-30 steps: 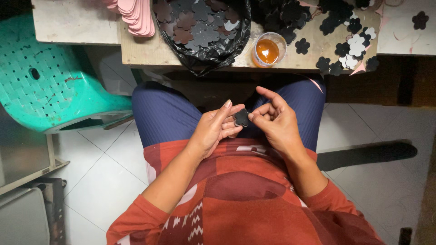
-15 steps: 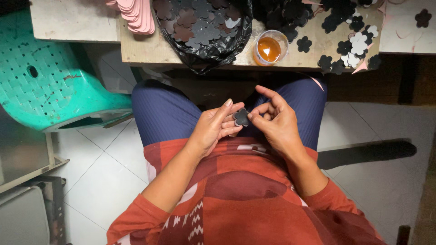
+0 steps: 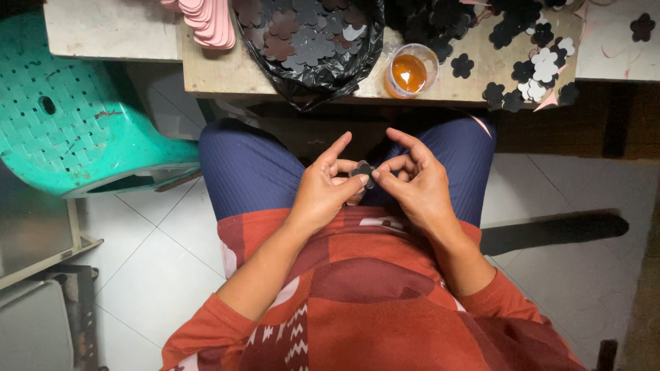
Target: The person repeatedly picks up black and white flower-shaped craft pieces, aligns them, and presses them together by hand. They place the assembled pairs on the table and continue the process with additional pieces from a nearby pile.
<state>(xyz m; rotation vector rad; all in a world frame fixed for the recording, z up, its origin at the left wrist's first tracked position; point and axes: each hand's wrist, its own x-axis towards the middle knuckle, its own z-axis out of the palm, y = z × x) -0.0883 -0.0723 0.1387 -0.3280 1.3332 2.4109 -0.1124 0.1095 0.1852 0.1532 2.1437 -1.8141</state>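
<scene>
Left hand (image 3: 323,189) and right hand (image 3: 412,185) both pinch one small dark flower-shaped cutout (image 3: 363,170) over the lap, below the table edge (image 3: 275,86); grip is only fingertips; likely risk: piece slips, drops between thighs to floor.
</scene>
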